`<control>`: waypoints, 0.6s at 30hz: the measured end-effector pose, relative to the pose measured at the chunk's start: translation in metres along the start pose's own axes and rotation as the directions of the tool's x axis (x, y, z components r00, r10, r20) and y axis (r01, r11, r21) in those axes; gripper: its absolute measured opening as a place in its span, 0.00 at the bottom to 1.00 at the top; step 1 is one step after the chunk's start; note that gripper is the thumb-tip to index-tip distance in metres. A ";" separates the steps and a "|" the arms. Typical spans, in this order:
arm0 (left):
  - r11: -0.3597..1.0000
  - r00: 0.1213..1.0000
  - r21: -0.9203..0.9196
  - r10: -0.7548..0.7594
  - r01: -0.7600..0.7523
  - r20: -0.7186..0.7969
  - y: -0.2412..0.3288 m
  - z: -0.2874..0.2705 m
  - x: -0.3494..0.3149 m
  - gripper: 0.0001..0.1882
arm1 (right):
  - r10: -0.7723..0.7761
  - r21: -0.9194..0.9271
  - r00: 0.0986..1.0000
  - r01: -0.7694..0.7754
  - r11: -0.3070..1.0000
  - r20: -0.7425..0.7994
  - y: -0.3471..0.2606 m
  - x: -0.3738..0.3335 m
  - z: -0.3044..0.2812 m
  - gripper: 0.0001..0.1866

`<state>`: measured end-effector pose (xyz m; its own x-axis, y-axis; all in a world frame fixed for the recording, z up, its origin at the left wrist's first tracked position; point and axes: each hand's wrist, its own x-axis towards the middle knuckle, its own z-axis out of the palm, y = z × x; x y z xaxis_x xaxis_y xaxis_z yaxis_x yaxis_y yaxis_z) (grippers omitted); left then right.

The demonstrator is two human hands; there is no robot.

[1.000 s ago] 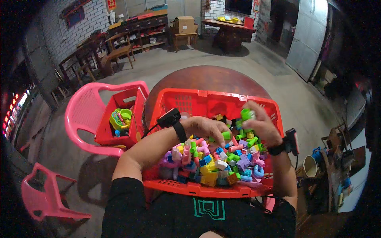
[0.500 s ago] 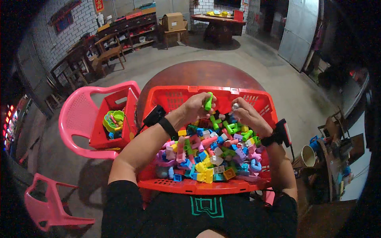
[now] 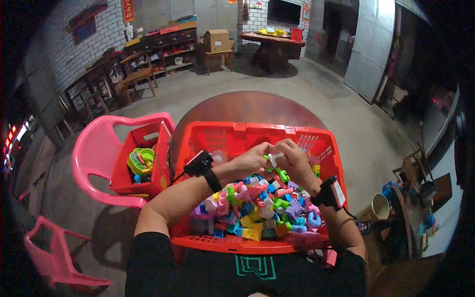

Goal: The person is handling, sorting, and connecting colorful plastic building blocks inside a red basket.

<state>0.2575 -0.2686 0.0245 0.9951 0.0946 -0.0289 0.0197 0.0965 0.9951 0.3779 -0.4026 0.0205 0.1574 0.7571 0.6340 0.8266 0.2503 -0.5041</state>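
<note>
Held in narrowed fingers above the far half of the red basket (image 3: 255,128): in left hand (image 3: 251,159), green piece (image 3: 269,169); in right hand (image 3: 296,157), white piece (image 3: 276,158), toward basket's right end from the green, with long axes unclear.

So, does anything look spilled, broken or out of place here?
Nothing looks clearly spilled or broken. The blocks lie jumbled, but inside the red basket. Mildly odd: a red box of toys sits on a pink chair meant for sitting.

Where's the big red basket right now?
In the head view's centre, the big red basket sits on the round brown table, right of the smaller red crate, below the left hand and right hand.
</note>
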 end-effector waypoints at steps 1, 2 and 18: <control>1.000 1.000 0.004 0.008 -0.008 -0.006 -0.001 0.000 0.000 0.19 | 0.024 0.066 1.000 -0.024 0.998 0.000 0.004 -0.002 0.000 0.08; 1.000 1.000 0.027 0.015 -0.015 0.014 -0.002 -0.001 0.002 0.21 | 0.013 0.067 1.000 -0.013 0.998 0.001 0.009 -0.003 0.001 0.08; 0.455 0.751 0.759 0.657 -0.466 0.067 -0.023 0.009 0.010 0.33 | 0.313 0.385 0.946 -0.258 0.886 -0.086 0.023 -0.010 0.018 0.09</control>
<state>0.2683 -0.2784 0.0024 0.7667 0.0680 0.6384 -0.3809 -0.7522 0.5376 0.3856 -0.3937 -0.0073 0.4540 0.7423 0.4928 0.4836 0.2592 -0.8360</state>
